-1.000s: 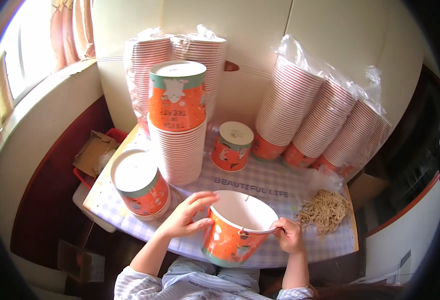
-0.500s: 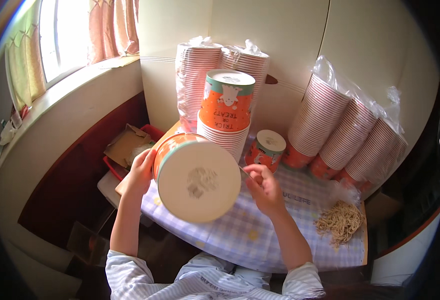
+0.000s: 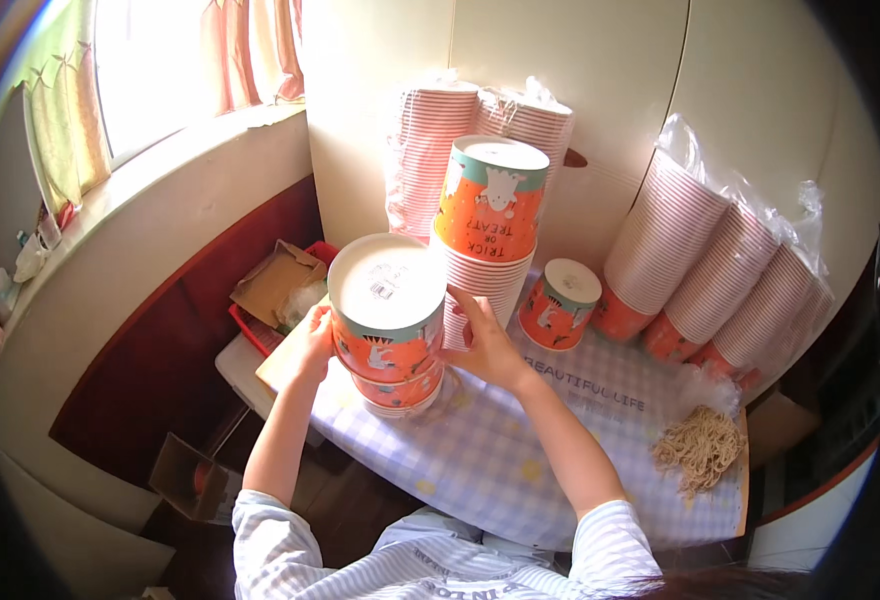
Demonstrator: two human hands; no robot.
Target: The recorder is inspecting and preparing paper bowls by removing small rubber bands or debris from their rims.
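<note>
An orange and green paper bucket point(image 3: 388, 345) with a white bottom is upside down between my hands, left of the table's middle. Below it shows another orange bucket point(image 3: 397, 388) with a white rim; I cannot tell how far one sits over the other. My left hand point(image 3: 310, 345) closes on the left side of the upper bucket, and my right hand point(image 3: 486, 345) grips its right side. Just behind stands a tall upside-down bucket stack point(image 3: 493, 215). To the right of that, a single upside-down bucket point(image 3: 560, 305) rests on the checked cloth.
Bagged stacks of buckets stand at the back point(image 3: 432, 150) and right point(image 3: 665, 230). Near the table's right edge lies a heap of tan strings point(image 3: 702, 447). A red crate point(image 3: 252, 330) with cardboard sits at the left, and an open carton point(image 3: 185, 475) is on the floor.
The bucket, held tilted with its bottom toward me, is now upright with its bottom up, over another bucket. My right hand has moved left onto its side. The view has shifted slightly.
</note>
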